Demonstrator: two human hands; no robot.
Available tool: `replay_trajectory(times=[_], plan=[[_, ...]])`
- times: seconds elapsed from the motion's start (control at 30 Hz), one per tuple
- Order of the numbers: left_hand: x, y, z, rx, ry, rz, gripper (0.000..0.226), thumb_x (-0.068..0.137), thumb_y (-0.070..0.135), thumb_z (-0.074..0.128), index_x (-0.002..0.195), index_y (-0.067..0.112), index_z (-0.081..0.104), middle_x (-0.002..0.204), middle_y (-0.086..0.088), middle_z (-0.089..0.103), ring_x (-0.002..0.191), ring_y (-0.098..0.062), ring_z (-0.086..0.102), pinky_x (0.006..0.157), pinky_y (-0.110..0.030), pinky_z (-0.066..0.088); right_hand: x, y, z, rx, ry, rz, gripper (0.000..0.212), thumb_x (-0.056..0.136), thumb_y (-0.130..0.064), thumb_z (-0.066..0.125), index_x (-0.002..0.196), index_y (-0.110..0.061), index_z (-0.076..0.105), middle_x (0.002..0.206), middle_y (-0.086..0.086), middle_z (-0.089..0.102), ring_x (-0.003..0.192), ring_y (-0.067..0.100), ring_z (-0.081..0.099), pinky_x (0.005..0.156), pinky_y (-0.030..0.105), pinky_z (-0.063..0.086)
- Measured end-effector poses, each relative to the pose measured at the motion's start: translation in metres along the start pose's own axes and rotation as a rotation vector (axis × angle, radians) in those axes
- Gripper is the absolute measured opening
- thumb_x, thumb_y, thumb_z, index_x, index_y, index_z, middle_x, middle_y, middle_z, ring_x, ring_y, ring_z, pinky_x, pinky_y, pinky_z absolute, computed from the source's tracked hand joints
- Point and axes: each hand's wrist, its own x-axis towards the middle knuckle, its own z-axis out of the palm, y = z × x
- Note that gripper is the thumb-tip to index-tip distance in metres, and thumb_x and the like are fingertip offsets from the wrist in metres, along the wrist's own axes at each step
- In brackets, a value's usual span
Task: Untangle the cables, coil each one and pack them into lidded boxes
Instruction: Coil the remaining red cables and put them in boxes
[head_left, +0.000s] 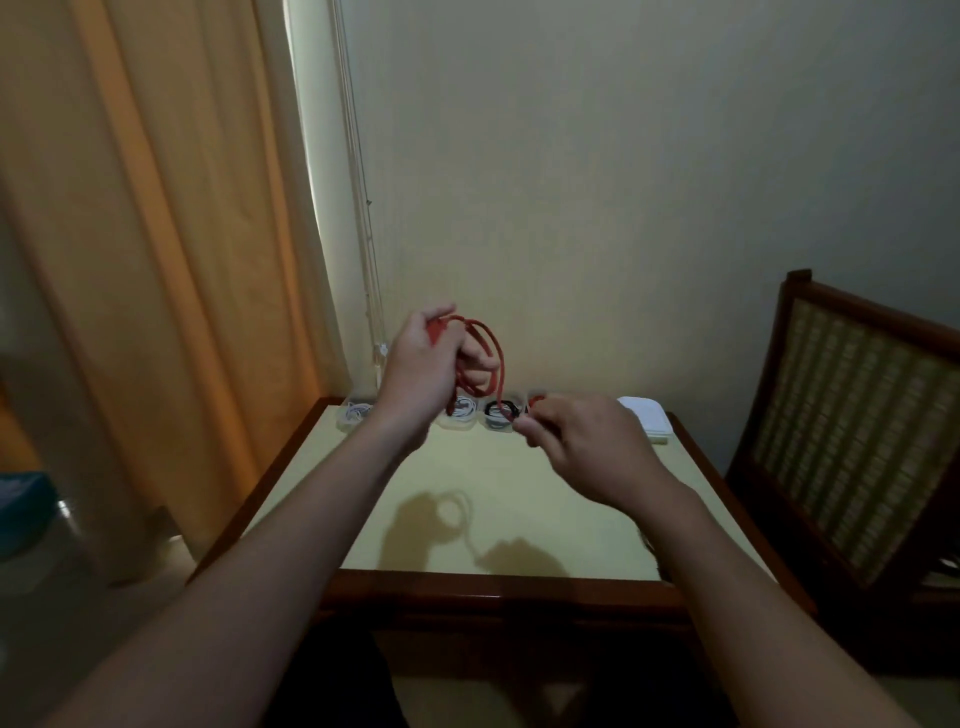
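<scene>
A red cable (492, 353) hangs in loops above the table. My left hand (423, 366) grips the coiled part, raised over the far side of the table. My right hand (582, 441) is lower and to the right, and pinches the cable's free end. Along the table's far edge stand small clear boxes: one with a white cable (356, 413) at the left, one with a white cable (461, 410) behind my left hand, and one with a black cable (500, 413). A red thing (536, 401) shows just beyond my right hand.
The table (467, 525) has a pale yellow top and a dark wooden rim. A white flat object (644, 415) lies at its far right corner. A wooden chair with a woven back (852, 431) stands to the right. An orange curtain (156, 260) hangs at the left.
</scene>
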Motion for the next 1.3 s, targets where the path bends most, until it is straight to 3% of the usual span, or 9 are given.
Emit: replay_trajectory(times=[0.13,0.23,0.37,0.5,0.63,0.77,0.87,1.03,1.3], plan=[[-0.014,-0.006,0.011,0.275,-0.154,0.109,0.026,0.104,0.014,0.048,0.131,0.013,0.050,0.073,0.003,0.067,0.056,-0.009,0.062,0.050,-0.016,0.046,0.010,-0.016,-0.008,0.196,0.015,-0.129,0.041,0.097,-0.050,0.044,0.075,-0.023,0.066,0.074,-0.008,0.063,0.072,0.018,0.058,0.063,0.039,0.045],[-0.019,-0.004,0.012,0.348,-0.223,0.108,0.026,0.102,0.011,0.051,0.128,0.014,0.054,0.067,0.010,0.062,0.050,-0.010,0.052,0.048,-0.016,0.042,0.014,-0.018,-0.016,0.292,0.069,-0.177,0.036,0.098,-0.042,0.050,0.078,-0.019,0.069,0.066,-0.013,0.054,0.065,0.008,0.049,0.062,0.035,0.041],[-0.021,0.000,0.013,0.222,-0.316,-0.062,0.025,0.101,0.006,0.046,0.122,0.012,0.059,0.049,0.005,0.049,0.033,-0.011,0.036,0.037,-0.018,0.027,0.012,-0.017,-0.021,0.410,0.284,-0.077,0.025,0.095,-0.034,0.066,0.073,-0.020,0.065,0.060,-0.013,0.052,0.060,0.006,0.047,0.058,0.024,0.034],[-0.022,0.005,0.015,-0.147,-0.392,-0.254,0.016,0.103,0.022,0.052,0.109,0.010,0.060,0.049,0.005,0.028,0.032,-0.004,0.020,0.038,-0.020,0.010,0.018,-0.015,-0.016,0.465,0.337,0.209,0.033,0.096,-0.050,0.062,0.080,-0.021,0.060,0.079,-0.005,0.062,0.074,0.011,0.056,0.067,0.030,0.040],[-0.025,0.008,0.017,-0.369,-0.434,-0.300,0.036,0.097,0.019,0.056,0.129,0.002,0.055,0.049,0.005,0.029,0.029,-0.001,0.019,0.033,-0.018,0.012,0.015,-0.023,-0.010,0.668,0.200,0.292,0.044,0.089,-0.071,0.045,0.075,-0.032,0.059,0.072,-0.017,0.061,0.069,0.000,0.055,0.067,0.027,0.041],[-0.027,0.010,0.019,-0.448,-0.468,-0.313,0.043,0.086,0.017,0.062,0.126,0.004,0.058,0.065,-0.004,0.028,0.029,-0.001,0.022,0.031,-0.016,0.020,0.016,-0.022,-0.012,0.852,0.138,0.332,0.068,0.080,-0.073,0.053,0.082,-0.006,0.064,0.059,-0.010,0.058,0.055,0.007,0.051,0.059,0.029,0.041],[-0.027,0.006,0.015,-0.375,-0.492,-0.320,0.049,0.085,0.026,0.064,0.129,0.005,0.057,0.057,0.003,0.027,0.038,-0.004,0.029,0.041,-0.017,0.027,0.019,-0.014,-0.014,0.915,0.128,0.349,0.070,0.082,-0.069,0.064,0.079,0.000,0.058,0.066,0.000,0.049,0.061,0.014,0.047,0.061,0.032,0.038],[-0.025,-0.002,0.009,-0.231,-0.531,-0.306,0.052,0.090,0.033,0.059,0.137,0.010,0.056,0.060,0.003,0.039,0.051,-0.011,0.046,0.060,-0.023,0.044,0.016,-0.011,-0.016,0.808,0.124,0.340,0.081,0.082,-0.073,0.060,0.086,0.008,0.061,0.069,0.002,0.053,0.063,0.012,0.048,0.060,0.031,0.037],[-0.026,0.004,0.013,-0.341,-0.483,-0.340,0.030,0.102,0.031,0.049,0.117,0.011,0.066,0.050,0.007,0.019,0.034,-0.003,0.018,0.037,-0.019,0.020,0.016,-0.019,-0.013,0.833,0.116,0.288,0.072,0.085,-0.069,0.054,0.083,0.003,0.059,0.061,-0.001,0.050,0.055,0.012,0.043,0.055,0.031,0.034]])
